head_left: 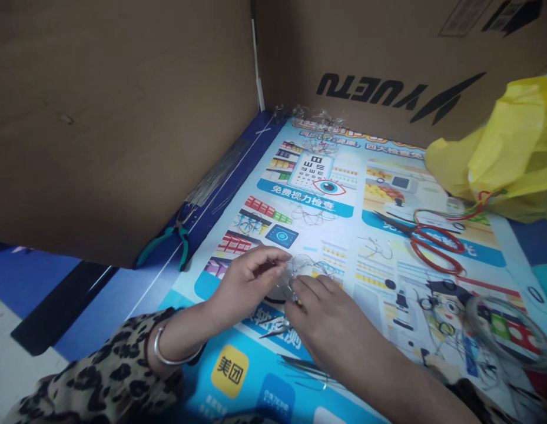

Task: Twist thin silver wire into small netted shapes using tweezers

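Note:
My left hand (255, 277) pinches thin bent wire (303, 262) between thumb and fingertips. Close beside it, my right hand (320, 306) has its fingers closed on the same tangle of looped wire. Fine details of the wire between the fingers are too small to make out. A pointed metal tool tip (273, 334) shows just below the right hand, the rest hidden. Several dark, thin strips (304, 365) lie under the right wrist. Other bent wire pieces (312, 213) rest on the printed poster sheet (202, 347) beyond my hands.
Cardboard walls (123, 118) stand left and behind. Teal-handled pliers (184, 241) and a bundle of straight wires (222, 174) lie at left. Red-handled scissors (436, 238), a yellow plastic bag (511, 141) and a clear round coil (474, 312) are at right. Wire shapes (326, 121) sit at the back.

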`<state>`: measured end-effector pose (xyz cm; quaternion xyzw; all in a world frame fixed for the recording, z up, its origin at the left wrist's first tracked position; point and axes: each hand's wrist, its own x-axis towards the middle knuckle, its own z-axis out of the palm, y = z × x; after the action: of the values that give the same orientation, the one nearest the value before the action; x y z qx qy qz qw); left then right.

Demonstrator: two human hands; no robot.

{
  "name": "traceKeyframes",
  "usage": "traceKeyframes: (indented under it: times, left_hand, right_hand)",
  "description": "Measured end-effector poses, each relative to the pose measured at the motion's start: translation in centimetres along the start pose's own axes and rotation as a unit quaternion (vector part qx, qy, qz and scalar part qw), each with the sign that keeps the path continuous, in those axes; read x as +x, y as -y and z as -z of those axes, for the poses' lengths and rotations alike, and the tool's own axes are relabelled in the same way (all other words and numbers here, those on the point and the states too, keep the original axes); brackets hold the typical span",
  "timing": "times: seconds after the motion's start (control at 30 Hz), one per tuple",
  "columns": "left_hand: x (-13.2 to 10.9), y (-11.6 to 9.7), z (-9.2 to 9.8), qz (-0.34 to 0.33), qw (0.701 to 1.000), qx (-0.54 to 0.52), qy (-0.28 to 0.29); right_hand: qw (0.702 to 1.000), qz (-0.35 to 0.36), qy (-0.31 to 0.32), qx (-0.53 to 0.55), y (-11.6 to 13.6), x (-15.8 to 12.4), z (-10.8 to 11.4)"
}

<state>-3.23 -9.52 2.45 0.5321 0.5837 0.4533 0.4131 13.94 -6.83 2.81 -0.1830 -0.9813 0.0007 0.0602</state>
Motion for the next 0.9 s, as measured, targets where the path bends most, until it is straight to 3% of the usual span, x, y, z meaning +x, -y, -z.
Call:
traceKeyframes:
  times: [0.33, 0.73, 0.9]
  left_hand:
    - [-0.1, 0.3, 0.0, -0.008, 1.000, 0.014, 0.017]
    - [0.1, 0.3, 0.1, -0.009, 1.000, 0.003, 0.006]
    - [0.1, 0.3, 0.2, -0.002, 1.000, 0.011, 0.009]
  right_hand:
    - [0.997, -0.043, -0.043, 0.050, -0.3, -0.3, -0.5]
    - [0.979, -0.038, -0.170, 0.109, -0.7, -1.3, -0.6]
    - [0.940, -0.153, -0.250, 0.173, -1.3, -2.5, -0.7]
